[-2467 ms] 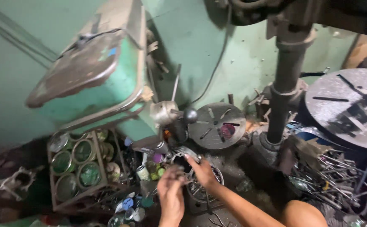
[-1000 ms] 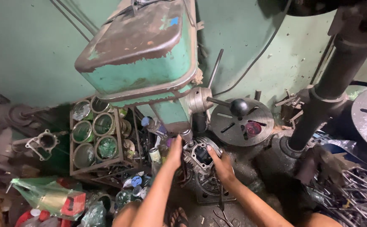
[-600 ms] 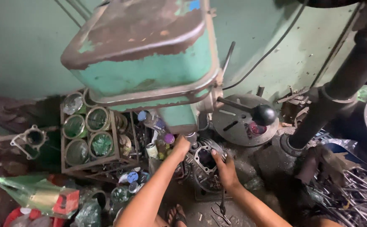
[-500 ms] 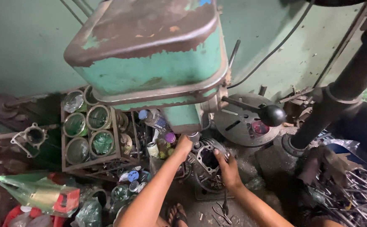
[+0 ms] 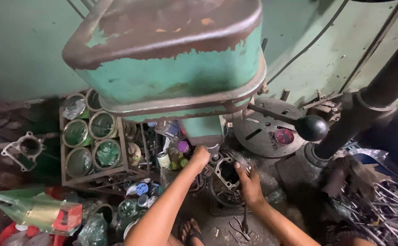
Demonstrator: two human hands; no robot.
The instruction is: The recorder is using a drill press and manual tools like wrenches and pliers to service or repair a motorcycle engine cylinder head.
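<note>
Since half a second ago, the view has dropped closer, so the green drill press head (image 5: 171, 68) with its rusty top fills more of the upper scene, while both hands have stayed on the same metal casting.

Surroundings are a cluttered workshop with a pale green wall (image 5: 21, 50) behind and a dirty floor (image 5: 217, 228) below. Beyond the left hand (image 5: 200, 157) and off to its left stands a metal rack (image 5: 94, 171) holding five round tins, several with green inside. Small bottles and cans crowd the space between rack and hand. Beyond the right hand (image 5: 249, 182) and to its right lies one round slotted table (image 5: 267, 132), and one black-knobbed feed lever (image 5: 310, 127) juts out above it. A dark steel column (image 5: 367, 109) rises further right.

Both forearms reach forward from the bottom edge. The left hand is raised, knuckles up, closed near the spindle tip; what it grips cannot be told. The right hand curls over the rim of one ring-shaped metal casting (image 5: 226, 175), which sits between the two hands, under the spindle.
</note>
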